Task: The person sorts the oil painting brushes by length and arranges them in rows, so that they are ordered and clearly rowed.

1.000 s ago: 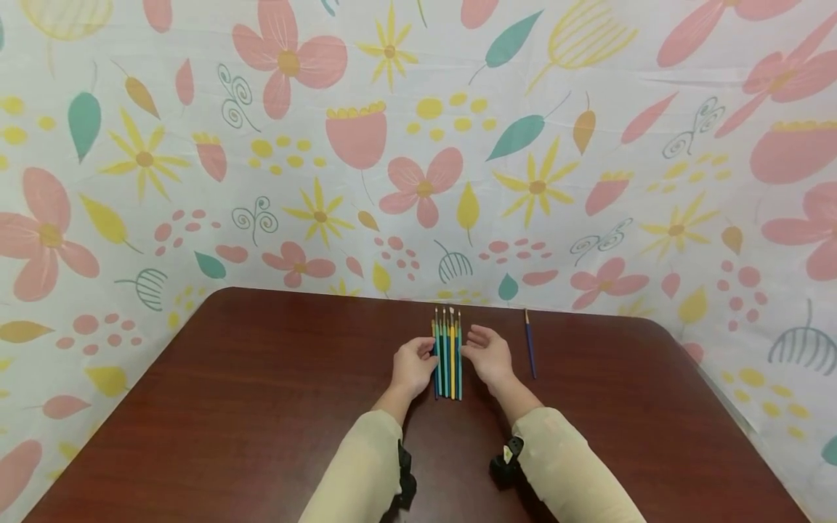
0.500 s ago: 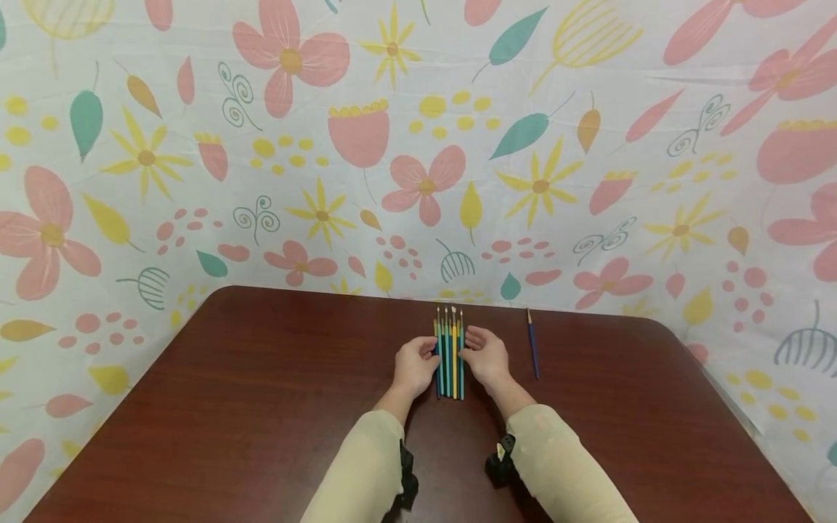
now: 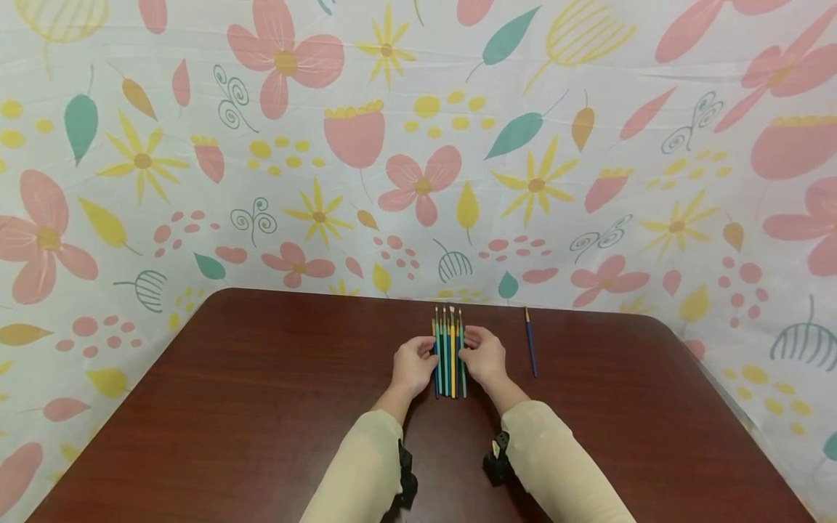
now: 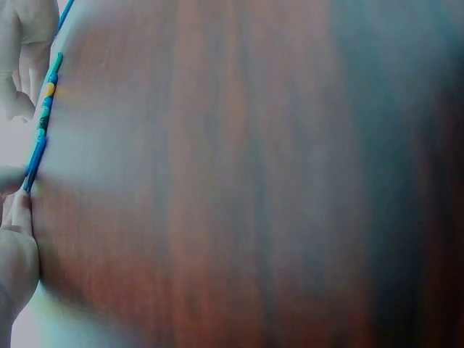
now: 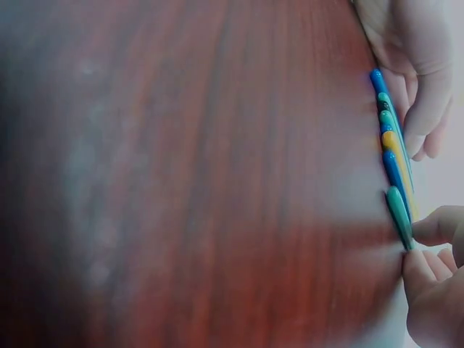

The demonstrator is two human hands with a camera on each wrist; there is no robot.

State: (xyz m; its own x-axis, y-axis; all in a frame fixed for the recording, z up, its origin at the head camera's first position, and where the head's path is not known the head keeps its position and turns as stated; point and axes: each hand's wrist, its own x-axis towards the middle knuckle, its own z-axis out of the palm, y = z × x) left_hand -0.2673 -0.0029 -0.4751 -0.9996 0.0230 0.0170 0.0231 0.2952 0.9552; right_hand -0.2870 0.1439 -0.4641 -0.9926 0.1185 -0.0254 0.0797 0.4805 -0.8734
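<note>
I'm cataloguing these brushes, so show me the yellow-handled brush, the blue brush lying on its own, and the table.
Yellow-handled brush (image 3: 453, 359): head view, middle of its handle.
Lone blue brush (image 3: 532, 347): head view, on its blue handle.
Table (image 3: 261, 392): head view, bare top, left side.

Coloured handles (image 5: 389, 139) in a row on reddish-brown wood (image 5: 217, 174), right hand's fingers (image 5: 436, 225) against the nearest green handle (image 5: 396, 209)
</note>
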